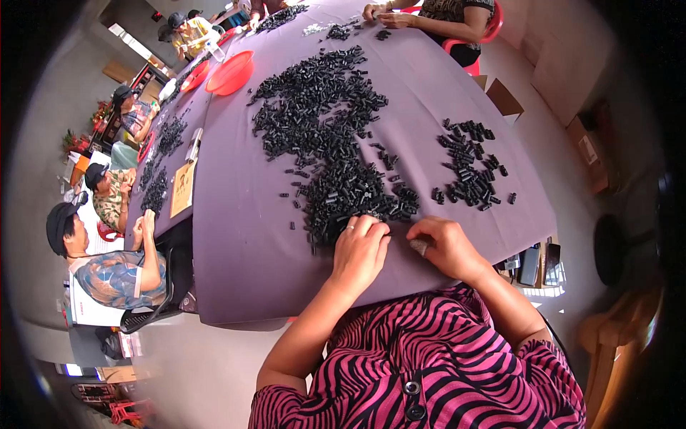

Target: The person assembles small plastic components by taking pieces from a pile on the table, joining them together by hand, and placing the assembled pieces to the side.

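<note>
A big heap of small black plastic tube-like parts [343, 187] spreads over the purple tablecloth [257, 273] before me. My left hand [362, 244], with a ring on one finger, rests at the heap's near edge with its fingers curled down. A dark bit shows by its fingertips, but whether it is pinched cannot be made out. Just right of it, my right hand [447, 246] is bent inward above the cloth. Something grey and textured [419, 246] covers one of its fingertips; the grip itself is hidden. Beyond the right hand lies a smaller group of black parts [471, 166].
Red plastic bowls [230, 75] stand at the far left. A co-worker's hands [388, 17] are over parts at the far end. More people sit along the left table, one person [118, 257] quite near. Phones [552, 263] lie low at the right, beside the table's edge.
</note>
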Demonstrator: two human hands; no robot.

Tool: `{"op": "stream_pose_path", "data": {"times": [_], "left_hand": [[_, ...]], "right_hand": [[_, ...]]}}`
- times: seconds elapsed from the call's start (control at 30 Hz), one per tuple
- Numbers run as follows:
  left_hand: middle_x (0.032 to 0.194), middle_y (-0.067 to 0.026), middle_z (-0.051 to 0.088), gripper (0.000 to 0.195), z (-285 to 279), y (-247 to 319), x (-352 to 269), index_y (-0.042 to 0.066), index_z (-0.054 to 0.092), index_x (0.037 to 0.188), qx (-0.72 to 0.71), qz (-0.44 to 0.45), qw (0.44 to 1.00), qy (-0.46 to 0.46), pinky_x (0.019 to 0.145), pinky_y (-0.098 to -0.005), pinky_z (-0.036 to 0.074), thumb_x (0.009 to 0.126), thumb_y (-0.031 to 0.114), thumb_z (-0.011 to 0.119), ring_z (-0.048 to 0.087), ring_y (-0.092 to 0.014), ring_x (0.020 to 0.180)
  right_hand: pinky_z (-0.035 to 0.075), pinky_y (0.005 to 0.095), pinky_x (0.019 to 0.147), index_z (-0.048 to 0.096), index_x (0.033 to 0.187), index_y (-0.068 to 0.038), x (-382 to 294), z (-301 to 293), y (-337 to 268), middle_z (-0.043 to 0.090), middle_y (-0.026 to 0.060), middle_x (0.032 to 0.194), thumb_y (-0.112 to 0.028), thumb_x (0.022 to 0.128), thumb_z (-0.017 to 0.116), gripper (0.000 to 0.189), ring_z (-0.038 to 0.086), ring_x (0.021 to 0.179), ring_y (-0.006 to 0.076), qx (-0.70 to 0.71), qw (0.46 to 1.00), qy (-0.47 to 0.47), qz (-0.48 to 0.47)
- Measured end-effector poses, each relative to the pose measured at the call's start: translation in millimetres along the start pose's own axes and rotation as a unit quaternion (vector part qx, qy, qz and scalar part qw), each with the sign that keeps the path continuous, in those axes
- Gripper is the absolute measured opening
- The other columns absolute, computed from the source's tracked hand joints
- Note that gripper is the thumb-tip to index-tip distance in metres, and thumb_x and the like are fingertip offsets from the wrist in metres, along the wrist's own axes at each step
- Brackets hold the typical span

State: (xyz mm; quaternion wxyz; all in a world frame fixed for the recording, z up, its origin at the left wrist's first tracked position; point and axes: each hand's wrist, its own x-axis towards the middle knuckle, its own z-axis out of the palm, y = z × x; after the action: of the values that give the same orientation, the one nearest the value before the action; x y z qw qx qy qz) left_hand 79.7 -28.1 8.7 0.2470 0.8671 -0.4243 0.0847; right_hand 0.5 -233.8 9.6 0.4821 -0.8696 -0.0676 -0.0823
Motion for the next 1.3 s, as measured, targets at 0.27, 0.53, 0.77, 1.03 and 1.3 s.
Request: {"op": "stream_pose_path", "data": {"times": [0.27,0.53,0.77,1.03,1.3], "left_hand": [[0.097,-0.0015,0.07,0.009,2.7,7.6,-40.5,0.001,0.066,0.1,-0.479,-0.244,0.841,0.061,0.073,-0.022,0.05,0.093,-0.001,0.07,0.062,-0.006,0.082],[0.094,-0.0001,0.068,0.016,11.3,2.2,-51.2,0.002,0.065,0.103,-0.474,-0.24,0.846,0.046,0.076,-0.0212,0.051,0.09,-0.005,0.072,0.062,-0.005,0.084],[0.092,-0.0035,0.068,0.016,-1.6,16.7,-53.4,-0.001,0.067,0.102,-0.344,-0.195,0.917,0.058,0.073,-0.0238,0.051,0.087,-0.005,0.072,0.063,-0.009,0.081],[0.089,-0.0101,0.066,0.016,0.1,20.7,-62.3,-0.001,0.066,0.101,-0.295,-0.146,0.941,0.073,0.069,-0.0299,0.055,0.086,-0.002,0.071,0.067,-0.019,0.076],[0.091,-0.0038,0.067,0.011,7.9,12.9,-65.1,-0.002,0.067,0.1,-0.352,-0.215,0.907,0.087,0.069,-0.0235,0.051,0.09,-0.003,0.071,0.062,-0.008,0.078]], "right_hand": [[0.051,0.0275,0.074,0.068,0.1,0.001,3.6,21.6,13.0,0.065,0.003,0.088,0.003,0.087,0.07,0.014,0.06,0.082,0.0102,0.208,0.975,0.018,0.075],[0.05,0.0282,0.072,0.069,0.099,-0.001,10.5,33.3,-12.0,0.066,0.0037,0.089,0.002,0.09,0.07,0.01,0.061,0.081,0.0111,0.254,0.965,-0.051,0.039],[0.052,0.0277,0.076,0.069,0.102,-0.002,4.1,31.8,-14.7,0.069,0.0018,0.091,0.0,0.09,0.072,0.012,0.063,0.086,0.0096,0.127,0.989,-0.079,-0.009],[0.051,0.0262,0.075,0.069,0.1,0.0,-4.9,36.5,-14.1,0.068,0.0034,0.089,0.001,0.088,0.074,0.013,0.06,0.083,0.0082,0.221,0.962,-0.123,0.103],[0.054,0.0374,0.085,0.071,0.11,0.0,-5.8,43.1,-19.6,0.07,0.014,0.098,0.006,0.083,0.07,0.027,0.068,0.095,0.0317,0.094,0.991,-0.017,-0.089]]}}
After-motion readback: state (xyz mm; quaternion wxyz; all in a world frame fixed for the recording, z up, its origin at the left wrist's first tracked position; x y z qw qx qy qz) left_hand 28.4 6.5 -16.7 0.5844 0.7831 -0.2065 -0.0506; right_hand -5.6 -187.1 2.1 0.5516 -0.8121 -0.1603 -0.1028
